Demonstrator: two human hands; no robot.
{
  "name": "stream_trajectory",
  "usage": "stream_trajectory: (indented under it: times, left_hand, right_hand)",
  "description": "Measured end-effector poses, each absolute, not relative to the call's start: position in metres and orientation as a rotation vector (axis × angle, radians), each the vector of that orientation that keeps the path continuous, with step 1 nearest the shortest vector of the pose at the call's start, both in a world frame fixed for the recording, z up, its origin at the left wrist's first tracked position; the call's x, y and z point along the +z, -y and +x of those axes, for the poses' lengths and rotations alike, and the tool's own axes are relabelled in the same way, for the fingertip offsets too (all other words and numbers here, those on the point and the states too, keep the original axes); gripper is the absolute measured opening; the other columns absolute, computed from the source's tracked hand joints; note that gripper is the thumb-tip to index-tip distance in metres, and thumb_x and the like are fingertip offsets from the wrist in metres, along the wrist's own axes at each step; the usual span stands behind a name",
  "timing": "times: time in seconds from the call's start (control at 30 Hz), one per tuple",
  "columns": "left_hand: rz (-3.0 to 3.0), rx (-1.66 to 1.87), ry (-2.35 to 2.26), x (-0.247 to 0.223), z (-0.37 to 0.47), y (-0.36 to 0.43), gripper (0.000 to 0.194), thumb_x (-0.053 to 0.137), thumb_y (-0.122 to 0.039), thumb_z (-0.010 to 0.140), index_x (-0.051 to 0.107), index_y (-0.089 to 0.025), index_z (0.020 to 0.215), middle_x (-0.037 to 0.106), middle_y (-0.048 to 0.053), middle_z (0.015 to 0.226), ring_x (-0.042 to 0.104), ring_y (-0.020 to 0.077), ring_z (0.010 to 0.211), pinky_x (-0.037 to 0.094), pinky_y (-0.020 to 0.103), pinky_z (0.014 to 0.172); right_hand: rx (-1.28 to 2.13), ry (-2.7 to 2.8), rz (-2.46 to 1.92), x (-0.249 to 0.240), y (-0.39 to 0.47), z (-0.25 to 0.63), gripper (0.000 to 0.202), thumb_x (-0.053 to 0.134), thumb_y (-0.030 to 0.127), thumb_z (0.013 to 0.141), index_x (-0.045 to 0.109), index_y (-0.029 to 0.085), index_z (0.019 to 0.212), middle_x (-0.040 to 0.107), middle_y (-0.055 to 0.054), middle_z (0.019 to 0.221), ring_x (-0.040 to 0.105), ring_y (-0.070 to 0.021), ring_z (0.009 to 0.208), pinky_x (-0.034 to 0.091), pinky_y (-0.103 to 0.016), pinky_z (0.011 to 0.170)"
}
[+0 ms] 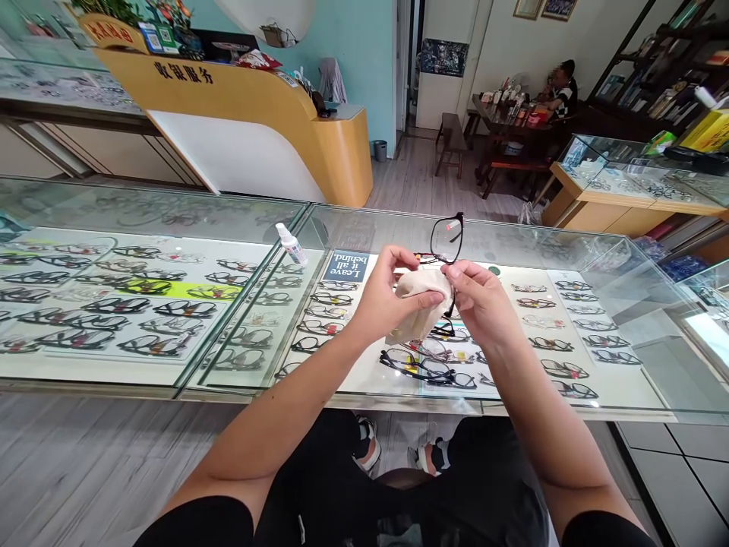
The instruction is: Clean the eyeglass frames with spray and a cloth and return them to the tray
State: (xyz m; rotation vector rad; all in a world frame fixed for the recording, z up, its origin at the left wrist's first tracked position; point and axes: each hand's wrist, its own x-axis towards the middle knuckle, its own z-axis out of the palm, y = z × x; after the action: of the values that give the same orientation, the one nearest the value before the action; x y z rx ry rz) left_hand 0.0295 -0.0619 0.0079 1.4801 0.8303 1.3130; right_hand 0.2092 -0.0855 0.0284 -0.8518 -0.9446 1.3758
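My left hand is closed on a cream cloth, with the thumb pressed across its front. My right hand pinches a pair of dark-framed eyeglasses beside the cloth. One lens of the eyeglasses stands up above my fingers; the cloth and fingers hide part of the frame. Both hands are close together over the glass display counter. Below them lie several dark eyeglasses; whether these rest on the glass or under it, I cannot tell.
A small white spray bottle stands on the counter to the left. Rows of eyeglass frames fill the display. Beyond are a wooden cashier desk, a bench and a seated person at a table.
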Motion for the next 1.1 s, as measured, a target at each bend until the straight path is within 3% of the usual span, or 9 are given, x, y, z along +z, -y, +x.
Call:
stream_trajectory:
  times: [0.13,0.23,0.3,0.4,0.57,0.77,0.93,1.1]
  left_hand:
    - [1.563,1.49,-1.139,0.007,0.029,0.066,0.069,0.107,-0.041,0.06,0.046,-0.025,0.09,0.046,-0.004,0.089,0.043,0.0156,0.082,0.037,0.029,0.076]
    - [1.667,1.454,-1.143,0.01,0.029,0.072,0.061,0.1,-0.043,0.074,0.042,-0.023,0.077,0.04,-0.005,0.074,0.035,0.0144,0.07,0.031,0.031,0.068]
    - [1.741,1.387,-1.068,0.013,0.03,0.076,0.047,0.09,-0.046,0.086,0.051,-0.023,0.078,0.049,-0.004,0.073,0.042,0.0141,0.068,0.036,0.031,0.069]
    - [1.77,1.312,-0.929,0.014,0.032,0.08,0.034,0.082,-0.052,0.093,0.066,-0.022,0.094,0.068,0.001,0.09,0.06,0.0158,0.079,0.047,0.029,0.077]
    - [1.622,1.157,-0.737,0.014,0.034,0.08,0.039,0.082,-0.054,0.094,0.074,-0.02,0.111,0.074,0.003,0.099,0.067,0.0164,0.088,0.052,0.027,0.082]
    - [1.409,0.996,-0.602,0.019,0.038,0.078,0.05,0.086,-0.062,0.086,0.068,-0.016,0.089,0.061,0.0,0.081,0.052,0.0121,0.073,0.044,0.024,0.068]
    - [1.311,0.915,-0.569,0.012,0.038,0.072,0.053,0.087,-0.063,0.084,0.07,-0.016,0.1,0.055,-0.002,0.078,0.047,0.0113,0.07,0.039,0.024,0.065]
    - [1.242,0.919,-0.545,0.005,0.038,0.066,0.053,0.095,-0.056,0.079,0.07,-0.015,0.103,0.06,-0.002,0.08,0.051,0.0103,0.07,0.041,0.023,0.064]
  right_hand:
    - [1.333,0.907,-0.845,0.026,0.085,0.207,0.034,0.102,0.049,0.067,0.078,0.026,0.073,0.071,0.002,0.078,0.058,-0.0138,0.073,0.052,-0.029,0.076]
    - [1.341,0.871,-0.826,0.028,0.086,0.205,0.034,0.103,0.049,0.065,0.079,0.026,0.073,0.072,0.002,0.078,0.058,-0.0131,0.073,0.052,-0.028,0.077]
    - [1.353,0.852,-0.806,0.029,0.088,0.204,0.035,0.105,0.049,0.064,0.079,0.025,0.072,0.072,0.002,0.078,0.058,-0.0125,0.073,0.052,-0.027,0.077]
    - [1.34,0.834,-0.784,0.03,0.091,0.202,0.036,0.105,0.049,0.064,0.079,0.026,0.071,0.074,0.002,0.081,0.058,-0.0127,0.073,0.052,-0.028,0.077]
    - [1.279,0.853,-0.773,0.029,0.095,0.199,0.034,0.104,0.048,0.066,0.078,0.028,0.073,0.072,0.001,0.086,0.06,-0.0151,0.079,0.053,-0.03,0.078]
    - [1.267,0.845,-0.755,0.029,0.095,0.198,0.033,0.105,0.045,0.065,0.078,0.027,0.072,0.068,0.001,0.091,0.058,-0.0146,0.082,0.05,-0.029,0.078]
    - [1.347,0.799,-0.764,0.027,0.091,0.195,0.036,0.107,0.045,0.061,0.078,0.026,0.072,0.07,0.001,0.088,0.057,-0.0135,0.076,0.048,-0.028,0.07]
    - [1.45,0.757,-0.793,0.021,0.085,0.193,0.041,0.107,0.048,0.058,0.077,0.025,0.074,0.07,0.002,0.083,0.053,-0.0117,0.069,0.044,-0.026,0.061]
